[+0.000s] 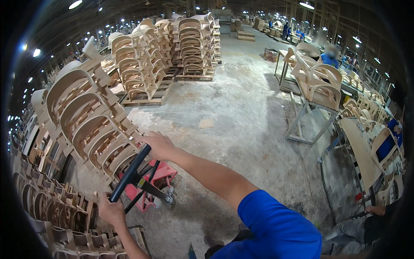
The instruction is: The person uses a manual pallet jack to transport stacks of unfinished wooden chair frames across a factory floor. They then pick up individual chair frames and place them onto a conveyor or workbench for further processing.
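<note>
both hands are clamped on the black handle (129, 172) of a red pallet jack (153, 183): the left hand (111, 211) at its lower end, the right hand (158, 145) at its top, seemingly for steering. its forks are hidden under stacked wooden chair frames (92, 125).

both hands (159, 145) grip the pallet jack handle (129, 174).

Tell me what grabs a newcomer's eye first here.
Front and centre, both hands grip the black handle bar of a red pallet jack: left hand low, right hand at the top. Left of it leans a tall stack of curved pale wooden chair frames. More such stacks on pallets stand farther back across the dusty concrete floor.
</note>
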### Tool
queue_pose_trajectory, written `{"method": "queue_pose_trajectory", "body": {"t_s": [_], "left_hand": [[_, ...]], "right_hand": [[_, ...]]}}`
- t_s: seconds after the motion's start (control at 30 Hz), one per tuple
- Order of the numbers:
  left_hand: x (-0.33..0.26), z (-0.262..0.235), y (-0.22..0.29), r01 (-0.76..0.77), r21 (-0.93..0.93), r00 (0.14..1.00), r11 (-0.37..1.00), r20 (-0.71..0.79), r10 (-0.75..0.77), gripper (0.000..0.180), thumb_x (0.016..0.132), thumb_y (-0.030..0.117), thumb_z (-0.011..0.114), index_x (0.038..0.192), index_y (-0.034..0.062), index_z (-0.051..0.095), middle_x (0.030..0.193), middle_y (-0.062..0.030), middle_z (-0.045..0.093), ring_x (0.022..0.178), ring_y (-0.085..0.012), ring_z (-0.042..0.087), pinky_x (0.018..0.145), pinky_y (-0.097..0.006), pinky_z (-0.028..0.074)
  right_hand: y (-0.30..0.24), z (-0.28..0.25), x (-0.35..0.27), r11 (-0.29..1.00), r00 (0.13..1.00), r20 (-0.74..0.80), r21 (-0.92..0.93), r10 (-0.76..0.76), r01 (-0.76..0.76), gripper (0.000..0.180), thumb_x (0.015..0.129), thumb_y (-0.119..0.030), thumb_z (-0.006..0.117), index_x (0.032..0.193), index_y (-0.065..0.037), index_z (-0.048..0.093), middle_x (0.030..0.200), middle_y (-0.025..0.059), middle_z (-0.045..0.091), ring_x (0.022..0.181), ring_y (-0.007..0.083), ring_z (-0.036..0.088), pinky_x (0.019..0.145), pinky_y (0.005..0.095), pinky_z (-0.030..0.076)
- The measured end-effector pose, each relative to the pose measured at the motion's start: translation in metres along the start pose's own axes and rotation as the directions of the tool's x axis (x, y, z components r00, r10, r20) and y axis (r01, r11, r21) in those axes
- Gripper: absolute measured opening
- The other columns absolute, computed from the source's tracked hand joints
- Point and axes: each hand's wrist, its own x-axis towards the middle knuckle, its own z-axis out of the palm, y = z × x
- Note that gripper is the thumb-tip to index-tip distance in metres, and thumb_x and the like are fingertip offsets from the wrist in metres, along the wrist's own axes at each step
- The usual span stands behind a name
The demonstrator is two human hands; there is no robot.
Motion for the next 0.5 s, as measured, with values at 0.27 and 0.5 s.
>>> {"method": "queue_pose_trajectory", "body": {"t_s": [0.27, 0.5], "left_hand": [[-0.161, -0.055, 0.070, -0.060, 0.094, 0.976, 0.994, 0.214, 0.038, 0.025, 0.070, 0.011, 0.081, 0.084, 0.0035, 0.063, 0.077, -0.0201, 0.066, 0.078, -0.0452, 0.066, 0.070, -0.054, 0.049], [-0.347, -0.100, 0.169, -0.159, 0.188, 0.719, 0.969, 0.695, -0.017, 0.054, 0.087, 0.058, 0.071, 0.089, 0.0043, 0.078, 0.079, -0.0244, 0.073, 0.081, -0.0452, 0.074, 0.072, -0.053, 0.059]], "right_hand": [[0.042, -0.059, -0.149, 0.935, 0.923, 0.381, -0.307, -0.052, 0.179, 0.025, 0.075, -0.019, 0.077, 0.099, -0.017, 0.074, 0.106, 0.0101, 0.073, 0.105, 0.0338, 0.068, 0.091, 0.0534, 0.049], [0.109, -0.065, -0.354, 0.907, 0.751, 0.641, -0.207, -0.158, 0.368, 0.013, 0.071, -0.020, 0.079, 0.083, -0.018, 0.076, 0.090, 0.0066, 0.076, 0.093, 0.0267, 0.072, 0.087, 0.0526, 0.046]]}}
